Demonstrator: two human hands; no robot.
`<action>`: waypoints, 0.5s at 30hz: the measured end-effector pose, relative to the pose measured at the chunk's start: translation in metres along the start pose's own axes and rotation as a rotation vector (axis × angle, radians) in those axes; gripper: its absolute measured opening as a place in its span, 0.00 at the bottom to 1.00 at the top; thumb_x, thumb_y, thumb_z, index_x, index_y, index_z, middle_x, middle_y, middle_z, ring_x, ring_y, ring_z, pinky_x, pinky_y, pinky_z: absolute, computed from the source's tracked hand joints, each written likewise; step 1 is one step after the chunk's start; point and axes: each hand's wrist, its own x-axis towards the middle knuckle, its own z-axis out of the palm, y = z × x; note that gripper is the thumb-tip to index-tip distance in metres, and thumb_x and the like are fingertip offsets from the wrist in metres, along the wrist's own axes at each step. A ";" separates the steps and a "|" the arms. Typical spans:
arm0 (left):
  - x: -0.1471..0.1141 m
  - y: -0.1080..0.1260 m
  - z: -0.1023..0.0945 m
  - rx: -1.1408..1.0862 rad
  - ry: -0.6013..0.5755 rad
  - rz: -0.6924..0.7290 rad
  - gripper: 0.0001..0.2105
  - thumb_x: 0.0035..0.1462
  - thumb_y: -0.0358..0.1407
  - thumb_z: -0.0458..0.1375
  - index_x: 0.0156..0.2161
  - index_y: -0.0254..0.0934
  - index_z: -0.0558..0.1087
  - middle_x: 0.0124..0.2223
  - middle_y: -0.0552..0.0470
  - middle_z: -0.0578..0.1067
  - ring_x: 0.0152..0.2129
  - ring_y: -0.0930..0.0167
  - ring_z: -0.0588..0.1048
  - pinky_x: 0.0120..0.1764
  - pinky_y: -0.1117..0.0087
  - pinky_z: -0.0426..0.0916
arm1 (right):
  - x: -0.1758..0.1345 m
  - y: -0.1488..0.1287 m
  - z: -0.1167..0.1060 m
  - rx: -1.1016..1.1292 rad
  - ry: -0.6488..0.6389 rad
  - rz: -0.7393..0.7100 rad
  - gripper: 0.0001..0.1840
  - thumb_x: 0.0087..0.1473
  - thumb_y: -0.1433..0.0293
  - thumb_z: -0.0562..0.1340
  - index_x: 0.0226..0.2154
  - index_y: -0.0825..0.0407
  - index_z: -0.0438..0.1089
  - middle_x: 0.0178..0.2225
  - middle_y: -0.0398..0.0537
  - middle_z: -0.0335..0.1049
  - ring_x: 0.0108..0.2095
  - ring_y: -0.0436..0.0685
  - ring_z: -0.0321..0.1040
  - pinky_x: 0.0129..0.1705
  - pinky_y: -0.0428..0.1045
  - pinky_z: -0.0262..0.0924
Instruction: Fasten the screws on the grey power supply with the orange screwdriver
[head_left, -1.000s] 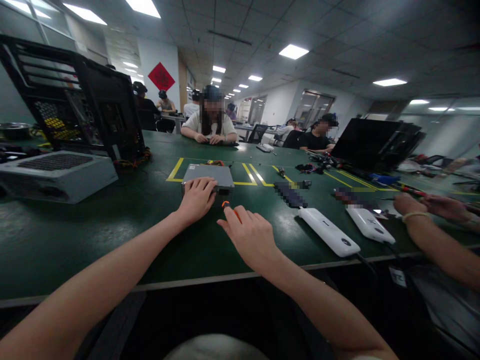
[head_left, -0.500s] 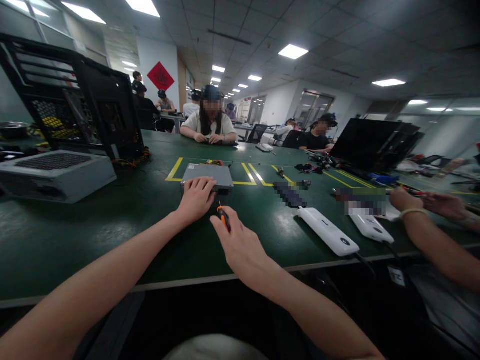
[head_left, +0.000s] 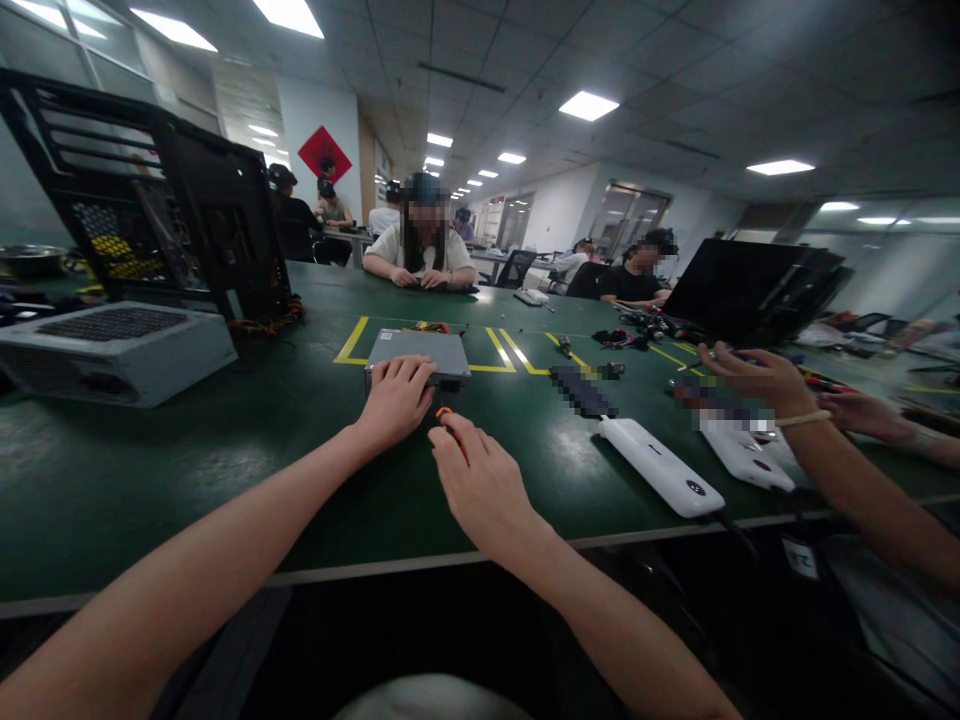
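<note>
A grey metal computer power supply (head_left: 420, 352) lies on the green table, with a bundle of coloured wires showing behind it. My left hand (head_left: 397, 400) grips its near edge, fingers bent over the top face. Just right of it, my right hand (head_left: 480, 475) is closed around an orange and black screwdriver (head_left: 444, 412), close to the near side of the power supply. Most of the screwdriver's handle is covered by my fingers, and its tip is hard to make out.
A larger power supply (head_left: 120, 350) and an open black computer case (head_left: 172, 200) stand at left. White power banks (head_left: 660, 465) lie at right, near a co-worker's hand (head_left: 757, 375). Another person (head_left: 420, 240) sits across the table. A black panel (head_left: 742, 290) stands at the far right.
My right hand has shifted slightly and its fingers have closed further over the screwdriver. My left hand stays on the power supply. The co-worker's hand at right has risen and moved left.
</note>
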 end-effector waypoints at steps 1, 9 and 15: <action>0.000 0.000 0.000 -0.002 0.001 -0.002 0.14 0.57 0.35 0.48 0.49 0.38 0.64 0.51 0.45 0.67 0.47 0.61 0.63 0.46 0.58 0.53 | 0.001 0.002 0.001 -0.018 0.020 0.010 0.12 0.57 0.74 0.50 0.44 0.51 0.61 0.46 0.52 0.64 0.32 0.52 0.65 0.32 0.47 0.59; 0.000 0.001 -0.002 -0.036 -0.007 -0.012 0.15 0.57 0.34 0.48 0.49 0.38 0.64 0.51 0.44 0.67 0.48 0.61 0.62 0.47 0.58 0.53 | 0.005 0.004 -0.013 -0.010 -0.091 0.134 0.13 0.56 0.75 0.51 0.45 0.54 0.60 0.48 0.56 0.59 0.38 0.55 0.65 0.35 0.48 0.59; 0.000 0.002 -0.003 -0.037 0.001 -0.007 0.15 0.57 0.34 0.47 0.49 0.38 0.64 0.51 0.44 0.67 0.48 0.61 0.63 0.47 0.58 0.53 | 0.006 0.004 -0.015 -0.068 -0.149 0.177 0.12 0.60 0.66 0.48 0.43 0.52 0.61 0.35 0.48 0.66 0.27 0.52 0.64 0.28 0.48 0.58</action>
